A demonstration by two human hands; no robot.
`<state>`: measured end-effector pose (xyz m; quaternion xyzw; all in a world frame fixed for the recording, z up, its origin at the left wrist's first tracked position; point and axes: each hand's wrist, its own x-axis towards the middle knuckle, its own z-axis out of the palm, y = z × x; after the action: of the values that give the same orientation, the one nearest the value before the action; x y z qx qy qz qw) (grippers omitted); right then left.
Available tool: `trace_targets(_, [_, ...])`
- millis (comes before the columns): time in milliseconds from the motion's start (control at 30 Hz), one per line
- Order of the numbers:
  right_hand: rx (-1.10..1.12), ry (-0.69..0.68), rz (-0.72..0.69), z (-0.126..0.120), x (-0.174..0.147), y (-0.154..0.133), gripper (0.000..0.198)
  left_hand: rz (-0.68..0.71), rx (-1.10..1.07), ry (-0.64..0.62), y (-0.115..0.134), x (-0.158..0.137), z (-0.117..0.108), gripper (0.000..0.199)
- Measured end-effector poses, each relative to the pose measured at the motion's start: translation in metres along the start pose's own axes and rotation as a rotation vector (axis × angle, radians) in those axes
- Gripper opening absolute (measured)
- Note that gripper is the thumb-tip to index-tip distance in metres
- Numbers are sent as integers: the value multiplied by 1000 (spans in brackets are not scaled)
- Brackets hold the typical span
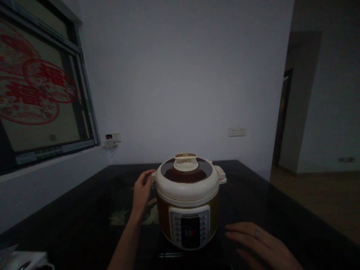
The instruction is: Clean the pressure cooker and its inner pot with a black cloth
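An electric pressure cooker [182, 192] with a cream lid rim and a brown lid top stands upright on the dark table. Its round lid knob [185, 159] points up, and a control panel [190, 227] with buttons and a dark display faces me. At the cooker's left side, my left hand [143, 189] is closed on the small side handle, its fingertips partly hidden behind it. Low on the right, my right hand [257, 238] is held apart from the cooker, fingers stretched out and nothing in them; a ring shows on one finger.
The dark glossy table [92, 198] reaches back to a pale wall with a wall socket [237, 132]. Another socket [116, 137] sits by the window at left. A white object [26, 258] lies at the near left corner. Floor shows beyond the table's right edge.
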<state>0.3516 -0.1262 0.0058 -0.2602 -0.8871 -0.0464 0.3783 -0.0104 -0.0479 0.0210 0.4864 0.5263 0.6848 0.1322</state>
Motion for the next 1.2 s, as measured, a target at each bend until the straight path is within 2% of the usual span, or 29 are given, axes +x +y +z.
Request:
trace_targets(67, [27,5,36,0,12,6,27,22,-12,-4,6,2,1,38])
trace_targets(167, [60,63,95,9,29,18,24,111,29,-28,28,9,9,31])
trace_targets(300, [149,174,223,28,52,41,22,288,179,-146,66,27,36,25])
trace_targets(400, [228,294,313,41,65,58,20,406,472,-289,91,37,61,28])
trace_targets(533, [359,508,480,51,75,81,23,375,1028,-391,110,43,87,45])
trace_targets(600, [439,625,596,56,78,94,31,324,1153,-476,111,46,98,57])
trace_targets(733, [543,739,741,80,87,124,51,289,1134,-595,104,52,118,63])
trace_targets(933, [777,785,851,122,101,144,72,350,1122,-506,93,47,132,64])
trace_targets(1200, [1024,833,930,132,106,143,87,392,1126,-478,89,49,131,52])
